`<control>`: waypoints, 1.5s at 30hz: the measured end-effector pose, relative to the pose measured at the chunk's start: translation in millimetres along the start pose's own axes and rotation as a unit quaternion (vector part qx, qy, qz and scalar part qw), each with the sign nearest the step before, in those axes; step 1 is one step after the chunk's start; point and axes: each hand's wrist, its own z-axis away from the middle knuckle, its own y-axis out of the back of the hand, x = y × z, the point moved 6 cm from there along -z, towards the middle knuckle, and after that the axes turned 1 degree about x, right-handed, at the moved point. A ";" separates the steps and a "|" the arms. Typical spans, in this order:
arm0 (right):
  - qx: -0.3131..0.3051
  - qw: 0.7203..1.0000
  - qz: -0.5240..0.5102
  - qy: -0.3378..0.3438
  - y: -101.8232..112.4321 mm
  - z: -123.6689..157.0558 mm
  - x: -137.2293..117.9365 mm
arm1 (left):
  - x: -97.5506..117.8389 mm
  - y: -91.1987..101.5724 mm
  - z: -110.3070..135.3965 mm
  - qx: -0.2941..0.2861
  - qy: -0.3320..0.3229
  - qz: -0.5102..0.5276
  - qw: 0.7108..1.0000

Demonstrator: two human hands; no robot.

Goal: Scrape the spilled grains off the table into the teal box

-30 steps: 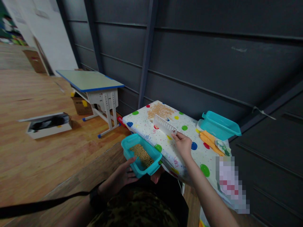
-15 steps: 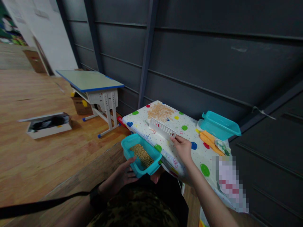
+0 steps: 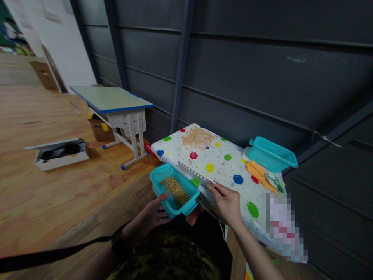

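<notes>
My left hand (image 3: pixel 153 216) grips the near side of a teal tub (image 3: pixel 174 190) partly filled with tan beans, held just below the near-left edge of the table with the dotted cloth (image 3: pixel 221 163). My right hand (image 3: pixel 229 200) pinches one end of a white slotted plastic strip (image 3: pixel 195 174). The strip stands on edge along the table's near edge, right above the tub. A pile of loose beans (image 3: pixel 198 137) lies at the far side of the table.
A second teal tub (image 3: pixel 272 154) stands at the table's right, beside an orange cloth (image 3: pixel 258 174). A blue-edged school desk (image 3: pixel 112 102) stands to the left, with an open white box (image 3: pixel 56 153) on the wooden floor. A dark panelled wall runs behind.
My right hand has drawn the white strip from the middle of the table back to the near edge, above the tub. My left hand and the tub have stayed put.
</notes>
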 end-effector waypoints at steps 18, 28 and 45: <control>0.017 0.998 -0.015 -0.060 14.0 -78.3 25.5 | 1.4 2.5 3.2 -0.005 -0.022 -0.028 0.999; 0.011 0.970 -0.078 -0.230 22.3 -137.6 77.1 | 3.7 2.4 7.1 0.019 -0.012 -0.028 0.999; 0.086 0.976 0.020 -0.198 12.6 -204.5 107.5 | 1.8 7.9 5.0 0.022 -0.003 -0.016 1.000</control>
